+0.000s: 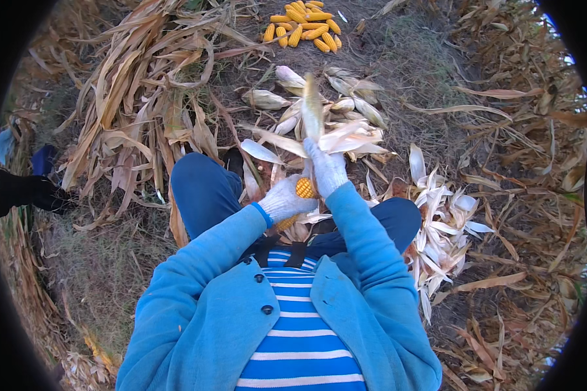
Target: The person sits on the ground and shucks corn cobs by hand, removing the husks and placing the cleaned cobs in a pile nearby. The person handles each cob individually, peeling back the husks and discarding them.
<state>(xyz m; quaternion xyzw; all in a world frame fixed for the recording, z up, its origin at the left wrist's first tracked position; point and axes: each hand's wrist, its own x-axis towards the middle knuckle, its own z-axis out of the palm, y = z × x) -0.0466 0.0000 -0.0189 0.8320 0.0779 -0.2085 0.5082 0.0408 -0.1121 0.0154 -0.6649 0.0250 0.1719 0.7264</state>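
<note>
Both hands wear pale knitted gloves. My left hand (286,198) is closed around a partly husked ear of corn (304,188), whose yellow kernels show beside the fingers. Right up against it, my right hand (328,166) grips pale corn husk leaves (345,138) that spread out beyond the fingers. One upright husk leaf (313,110) above that hand is blurred. More yellow kernels (287,223) show below my left wrist; whether they belong to the same ear I cannot tell. Just past the hands lies a pile of unhusked corn ears (266,99).
Husked yellow cobs (305,24) lie heaped at the far side. Dry corn stalks (127,88) are piled at left, and stripped husks (442,225) lie beside my right knee (398,222). A dark shoe or leg (24,193), perhaps another person's, shows at the left rim.
</note>
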